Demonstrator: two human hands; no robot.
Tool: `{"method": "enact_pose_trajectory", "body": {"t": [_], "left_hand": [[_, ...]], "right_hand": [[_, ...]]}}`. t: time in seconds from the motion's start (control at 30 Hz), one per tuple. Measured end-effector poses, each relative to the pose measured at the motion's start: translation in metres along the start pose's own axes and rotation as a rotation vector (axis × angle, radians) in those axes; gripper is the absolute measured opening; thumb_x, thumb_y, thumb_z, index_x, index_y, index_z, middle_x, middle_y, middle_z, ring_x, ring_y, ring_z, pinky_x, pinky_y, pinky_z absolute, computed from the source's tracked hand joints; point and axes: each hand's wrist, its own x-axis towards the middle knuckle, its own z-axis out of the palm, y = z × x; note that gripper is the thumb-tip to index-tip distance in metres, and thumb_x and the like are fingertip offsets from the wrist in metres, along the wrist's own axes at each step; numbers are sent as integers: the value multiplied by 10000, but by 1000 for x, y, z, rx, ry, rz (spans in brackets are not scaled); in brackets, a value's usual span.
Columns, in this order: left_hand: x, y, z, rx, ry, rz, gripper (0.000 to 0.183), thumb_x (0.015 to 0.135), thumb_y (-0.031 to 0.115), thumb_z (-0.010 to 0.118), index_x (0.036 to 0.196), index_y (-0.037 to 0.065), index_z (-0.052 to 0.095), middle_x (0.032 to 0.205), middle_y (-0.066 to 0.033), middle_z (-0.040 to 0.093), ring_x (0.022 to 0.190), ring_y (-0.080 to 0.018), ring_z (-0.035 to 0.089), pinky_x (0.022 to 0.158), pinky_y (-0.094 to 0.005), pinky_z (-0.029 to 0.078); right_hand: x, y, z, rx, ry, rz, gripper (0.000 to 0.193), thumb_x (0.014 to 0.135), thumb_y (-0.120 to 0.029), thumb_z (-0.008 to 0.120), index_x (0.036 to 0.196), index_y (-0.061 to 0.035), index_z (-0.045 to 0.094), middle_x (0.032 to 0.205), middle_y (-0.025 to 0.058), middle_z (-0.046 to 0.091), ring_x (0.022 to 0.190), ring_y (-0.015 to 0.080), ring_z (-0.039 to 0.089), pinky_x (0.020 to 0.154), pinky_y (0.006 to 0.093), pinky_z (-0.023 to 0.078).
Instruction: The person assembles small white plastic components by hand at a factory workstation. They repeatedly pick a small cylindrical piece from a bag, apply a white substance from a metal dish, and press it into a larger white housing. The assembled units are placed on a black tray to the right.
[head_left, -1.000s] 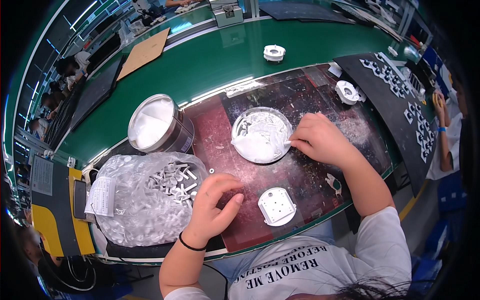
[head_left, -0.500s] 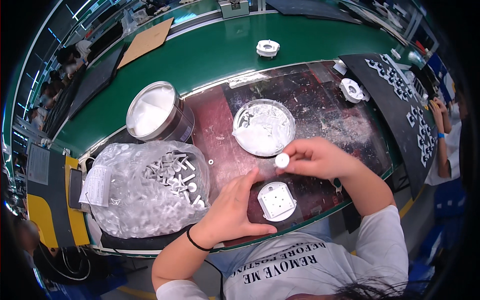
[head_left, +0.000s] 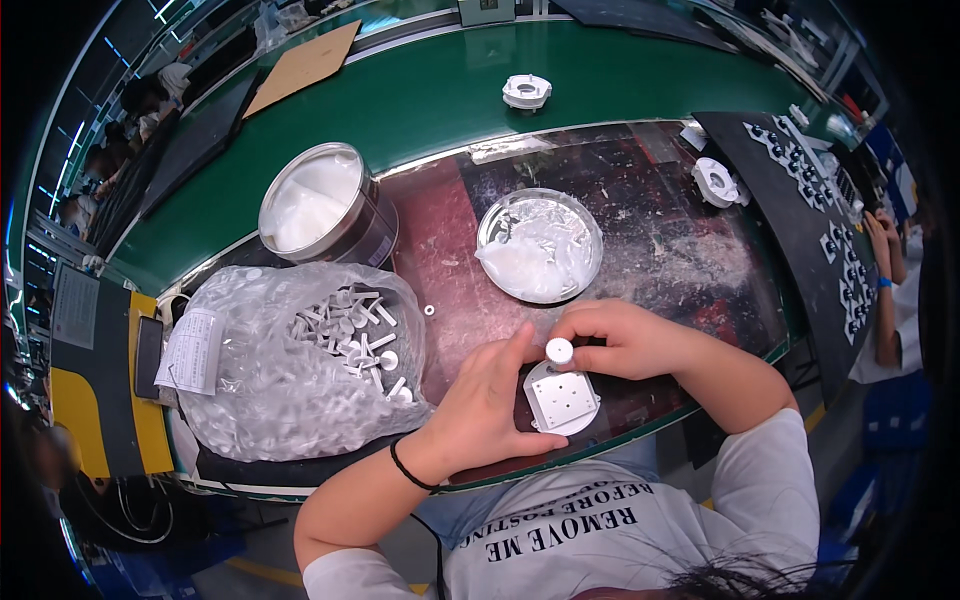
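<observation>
From where I stand at the bench: right hand (head_left: 628,342) pinches a small white plastic stemmed piece with a round flat head (head_left: 559,350) narrowly between thumb and forefinger; the piece is at the far edge of a white plastic housing with rounded ends and a dotted square face (head_left: 562,402); contact between the two cannot be told from here; the flat head faces up, long axis roughly upright, lower end hidden by fingers and housing; housing lies face up on the dark red worn work mat (head_left: 445,215), its axis running away from the person, far end leaning slightly left; left hand (head_left: 487,408) holds nothing, thumb and fingers spread wide along the housing's left side, thumb tip at its near edge; a clear plastic bag (head_left: 270,415) of loose grey-white stemmed pieces (head_left: 350,332), pointing in mixed directions, lies to the left; a round silver metal dish (head_left: 597,265) sits beyond the hands
</observation>
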Motion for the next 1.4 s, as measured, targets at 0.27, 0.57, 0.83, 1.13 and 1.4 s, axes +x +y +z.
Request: {"method": "enact_pose_trajectory", "body": {"t": [0.27,0.57,0.83,1.13,1.4], "left_hand": [[-2,0,1,-8,-4,-15,1187,587,302,840,1443,28,65,1196,-165,517,1086,-343,486,958,-462,343],[-1,2,0,-7,-20,-36,1166,584,306,841,1437,19,99,1180,-188,498,1078,-357,485,956,-455,350],[-2,-1,2,-23,-27,-45,1172,580,316,843,1437,18,100,1158,-203,483,1056,-367,488,951,-455,355],[-2,0,2,-27,-23,-33,1175,583,305,843,1437,18,90,1171,-189,495,1070,-360,486,953,-457,353],[0,0,2,-48,-27,-14,1190,584,289,843,1443,33,61,1175,-156,529,1075,-344,489,947,-459,354]], "right_hand": [[0,-1,-1,-86,5,-119,164,799,-85,630,961,-55,625,898,86,623,863,254,591,758,356,461],[0,1,0,-88,18,-122,173,779,-65,631,951,-53,632,878,92,620,850,260,592,753,358,463],[0,-2,-1,-101,6,-108,172,779,-68,641,951,-59,639,872,88,625,858,255,594,752,352,464],[1,1,-1,-82,2,-123,174,779,-73,646,951,-56,649,880,84,638,858,257,602,749,362,471],[1,-1,-10,-245,26,-270,197,778,-113,657,965,-50,655,875,91,643,800,254,599,726,336,478]]}}
